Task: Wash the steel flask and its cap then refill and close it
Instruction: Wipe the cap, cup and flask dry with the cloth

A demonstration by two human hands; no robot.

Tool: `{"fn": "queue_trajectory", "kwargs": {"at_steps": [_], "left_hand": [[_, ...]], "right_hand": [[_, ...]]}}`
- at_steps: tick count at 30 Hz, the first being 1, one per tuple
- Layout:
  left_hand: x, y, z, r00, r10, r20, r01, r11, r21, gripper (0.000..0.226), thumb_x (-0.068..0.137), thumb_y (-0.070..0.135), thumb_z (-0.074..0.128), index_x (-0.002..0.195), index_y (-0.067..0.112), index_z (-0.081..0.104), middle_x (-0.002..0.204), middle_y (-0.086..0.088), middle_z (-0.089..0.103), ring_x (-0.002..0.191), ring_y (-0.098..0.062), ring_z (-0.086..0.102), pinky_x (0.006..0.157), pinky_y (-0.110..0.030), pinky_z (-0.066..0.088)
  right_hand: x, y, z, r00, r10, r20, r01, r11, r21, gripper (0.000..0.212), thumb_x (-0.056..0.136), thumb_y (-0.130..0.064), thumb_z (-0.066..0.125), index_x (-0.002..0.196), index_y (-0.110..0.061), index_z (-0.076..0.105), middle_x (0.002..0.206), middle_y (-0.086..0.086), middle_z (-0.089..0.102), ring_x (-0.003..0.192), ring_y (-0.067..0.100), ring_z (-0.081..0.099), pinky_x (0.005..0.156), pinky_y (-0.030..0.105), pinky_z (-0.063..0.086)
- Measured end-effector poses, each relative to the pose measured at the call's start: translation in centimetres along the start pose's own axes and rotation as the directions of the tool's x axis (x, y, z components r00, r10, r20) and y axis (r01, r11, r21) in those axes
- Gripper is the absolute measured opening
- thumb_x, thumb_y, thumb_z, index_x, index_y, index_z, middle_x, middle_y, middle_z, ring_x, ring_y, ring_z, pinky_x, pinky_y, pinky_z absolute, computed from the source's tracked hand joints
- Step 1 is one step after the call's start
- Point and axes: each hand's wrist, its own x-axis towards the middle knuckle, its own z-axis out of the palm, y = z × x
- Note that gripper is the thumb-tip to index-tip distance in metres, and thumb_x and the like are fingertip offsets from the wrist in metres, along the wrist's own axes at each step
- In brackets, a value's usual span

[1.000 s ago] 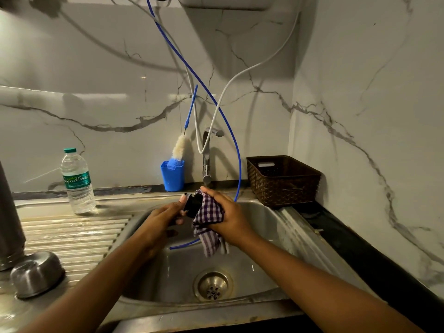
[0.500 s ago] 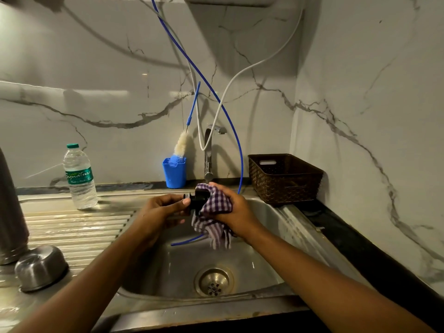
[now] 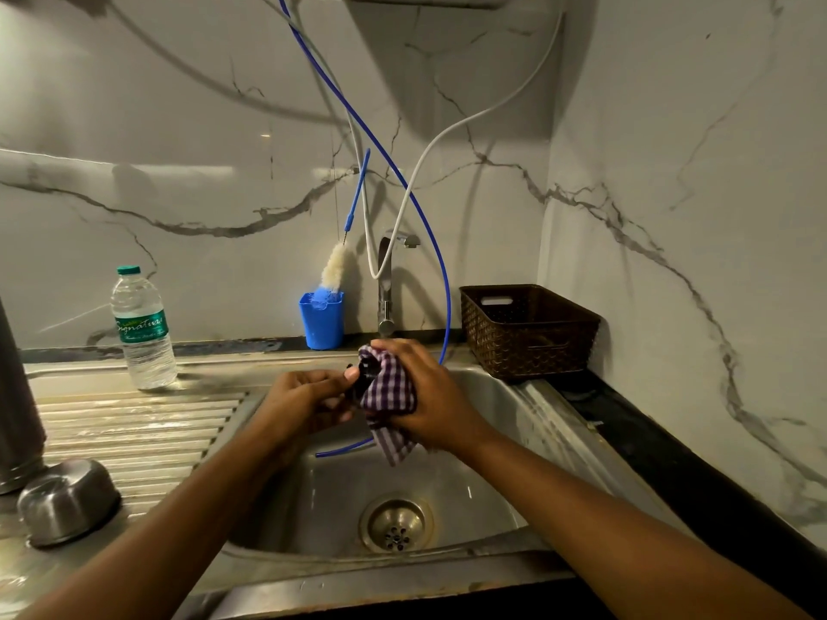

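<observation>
Over the steel sink (image 3: 505, 396) my left hand (image 3: 309, 402) pinches a small black flask cap (image 3: 364, 371). My right hand (image 3: 429, 396) grips a purple checked cloth (image 3: 387, 391) wrapped against the cap, its loose end hanging down. The tall steel flask (image 3: 15, 404) stands at the far left edge on the draining board, only partly in view. A steel cup-shaped lid (image 3: 67, 501) lies upside down beside it.
A plastic water bottle (image 3: 143, 331) stands at the back left. A blue cup (image 3: 322, 319) holds a bottle brush (image 3: 333, 270). The tap (image 3: 387, 284) rises behind my hands, with a blue tube (image 3: 429, 226) hanging into the sink. A brown basket (image 3: 528, 331) sits right.
My hands have stayed over the sink, turning the cap a little inside the cloth. The view has shifted slightly downward and right.
</observation>
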Motion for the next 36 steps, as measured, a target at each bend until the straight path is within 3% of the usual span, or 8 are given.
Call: {"fn": "queue_trajectory", "kwargs": {"at_steps": [4, 6, 9, 12, 15, 28, 33, 36], "left_hand": [[-0.1, -0.1, 0.0, 0.996, -0.092, -0.001, 0.092, 0.996, 0.014, 0.035, 0.068, 0.028, 0.068, 0.089, 0.0, 0.067, 0.07, -0.008, 0.069, 0.065, -0.016, 0.063, 0.059, -0.022, 0.055], [-0.2, -0.3, 0.0, 0.999, -0.033, -0.004, 0.033, 0.997, 0.076, 0.03, 0.069, 0.028, 0.068, 0.087, 0.004, 0.068, 0.073, -0.007, 0.071, 0.074, -0.02, 0.067, 0.07, -0.028, 0.056], [-0.3, -0.3, -0.1, 0.999, 0.036, 0.023, -0.04, 0.977, 0.211, 0.025, 0.078, 0.017, 0.067, 0.101, 0.01, 0.067, 0.092, -0.007, 0.074, 0.087, -0.02, 0.071, 0.076, -0.029, 0.056], [-0.2, -0.3, 0.0, 0.996, -0.087, -0.006, 0.088, 0.995, 0.052, 0.018, 0.081, 0.011, 0.063, 0.099, 0.005, 0.067, 0.086, -0.011, 0.073, 0.08, -0.021, 0.07, 0.063, -0.023, 0.056], [-0.3, 0.1, 0.2, 0.971, -0.24, -0.003, 0.233, 0.946, -0.224, 0.02, 0.078, 0.011, 0.062, 0.097, 0.003, 0.064, 0.074, -0.009, 0.069, 0.065, -0.017, 0.066, 0.055, -0.021, 0.057], [-0.3, -0.3, 0.3, 0.963, -0.265, -0.047, 0.239, 0.922, -0.306, 0.019, 0.089, 0.02, 0.058, 0.098, 0.004, 0.06, 0.08, -0.013, 0.062, 0.067, -0.018, 0.061, 0.051, -0.02, 0.056], [-0.3, -0.4, -0.1, 0.982, -0.182, -0.045, 0.17, 0.966, -0.197, 0.017, 0.091, 0.018, 0.054, 0.104, 0.01, 0.061, 0.09, -0.015, 0.069, 0.07, -0.019, 0.067, 0.056, -0.023, 0.058], [-0.7, -0.5, 0.1, 0.99, -0.136, -0.022, 0.133, 0.985, -0.109, 0.019, 0.086, 0.017, 0.057, 0.103, 0.013, 0.064, 0.094, -0.012, 0.073, 0.076, -0.017, 0.07, 0.056, -0.021, 0.056]], "right_hand": [[-0.3, 1.2, 0.9, 0.985, -0.159, 0.07, 0.171, 0.96, -0.22, 0.074, 0.076, -0.023, 0.074, 0.139, -0.018, 0.035, 0.138, 0.003, 0.041, 0.127, 0.015, 0.038, 0.103, 0.023, 0.034], [-0.4, 0.6, 1.1, 0.996, 0.091, 0.026, -0.093, 0.993, 0.068, 0.061, 0.081, -0.028, 0.071, 0.134, -0.021, 0.042, 0.13, 0.0, 0.049, 0.119, 0.014, 0.047, 0.096, 0.021, 0.041], [0.0, 0.6, 0.8, 0.917, 0.385, 0.104, -0.392, 0.821, 0.416, 0.042, 0.083, -0.036, 0.065, 0.122, -0.022, 0.053, 0.117, 0.002, 0.061, 0.108, 0.018, 0.059, 0.092, 0.032, 0.05], [-0.2, 0.6, 0.9, 0.987, 0.155, 0.04, -0.159, 0.981, 0.112, 0.061, 0.08, -0.025, 0.072, 0.134, -0.018, 0.044, 0.129, 0.003, 0.051, 0.117, 0.013, 0.049, 0.096, 0.021, 0.043], [-0.3, 1.4, 1.5, 0.99, -0.103, 0.095, 0.118, 0.979, -0.167, 0.078, 0.077, -0.014, 0.073, 0.143, -0.019, 0.031, 0.142, 0.004, 0.036, 0.131, 0.015, 0.034, 0.107, 0.027, 0.033], [-0.3, 0.7, 1.6, 0.969, 0.005, -0.249, 0.031, 0.99, 0.138, 0.055, 0.077, 0.0, 0.07, 0.128, -0.012, 0.053, 0.126, -0.004, 0.053, 0.118, -0.001, 0.047, 0.1, 0.01, 0.036], [-0.1, 1.4, 1.5, 0.927, 0.271, -0.259, -0.168, 0.918, 0.359, 0.038, 0.08, -0.003, 0.069, 0.116, -0.011, 0.062, 0.116, 0.006, 0.062, 0.108, 0.011, 0.058, 0.094, 0.029, 0.05], [0.0, 1.5, 1.4, 0.911, 0.327, -0.252, -0.213, 0.895, 0.392, 0.035, 0.079, -0.004, 0.07, 0.113, -0.01, 0.062, 0.112, 0.006, 0.063, 0.104, 0.014, 0.059, 0.088, 0.023, 0.052]]}}
